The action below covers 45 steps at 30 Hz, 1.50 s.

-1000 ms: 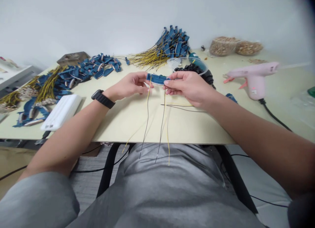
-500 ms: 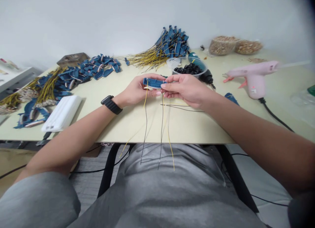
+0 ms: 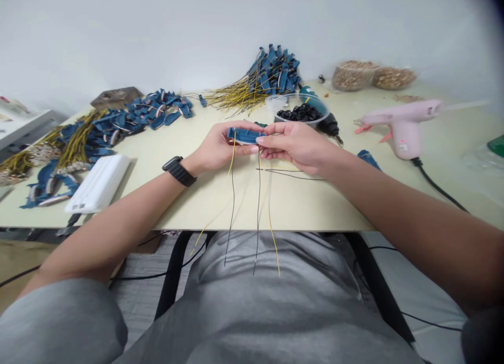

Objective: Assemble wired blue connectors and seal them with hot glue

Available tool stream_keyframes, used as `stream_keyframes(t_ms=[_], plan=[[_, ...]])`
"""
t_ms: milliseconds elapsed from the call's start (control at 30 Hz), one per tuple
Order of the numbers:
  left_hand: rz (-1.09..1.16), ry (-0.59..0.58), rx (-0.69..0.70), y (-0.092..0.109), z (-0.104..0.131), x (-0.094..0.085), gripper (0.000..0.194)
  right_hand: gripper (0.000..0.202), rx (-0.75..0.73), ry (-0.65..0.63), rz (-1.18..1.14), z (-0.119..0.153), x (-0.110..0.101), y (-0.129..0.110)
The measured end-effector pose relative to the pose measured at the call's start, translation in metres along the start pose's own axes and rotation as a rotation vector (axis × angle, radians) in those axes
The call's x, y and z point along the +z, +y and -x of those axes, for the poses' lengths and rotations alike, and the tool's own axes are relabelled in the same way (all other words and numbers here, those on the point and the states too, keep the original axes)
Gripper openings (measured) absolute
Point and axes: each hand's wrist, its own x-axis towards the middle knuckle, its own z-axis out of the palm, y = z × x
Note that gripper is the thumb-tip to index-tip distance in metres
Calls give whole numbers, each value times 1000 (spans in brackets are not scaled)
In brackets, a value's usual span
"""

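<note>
Two bare hands share one blue strip, held just in front of the clear plastic tub [image 3: 326,115], on the person's side of it. The left hand [image 3: 218,146] has its fingers closed around the blue strip [image 3: 244,136], thumb along the lower edge; the right hand [image 3: 299,146] pinches the other end between thumb and fingertips. Long, narrow and rough-edged, it lies crosswise, left to right, right end a touch lower. At least two black wires [image 3: 259,206] and two yellow wires [image 3: 274,238], thin and slightly bent, trail from it toward the lap. One heap of glossy black pieces [image 3: 299,113] fills the tub. Behind it, slightly left, fans one bundle of blue strips on yellow stems [image 3: 271,70], too many to count. Right of the tub sit one smooth pink glue gun [image 3: 405,122] and, farther back, two heaps of tan chips [image 3: 352,76].
</note>
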Motion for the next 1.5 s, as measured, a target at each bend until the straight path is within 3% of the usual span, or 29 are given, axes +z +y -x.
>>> stream_keyframes(t_ms=[367,1500], plan=[[58,78,-39,-1,0,6,79,19,-13,-4,-45,1,0,-2],[7,135,-8,12,2,9,67,16,41,-30,-114,-1,-2,-1]])
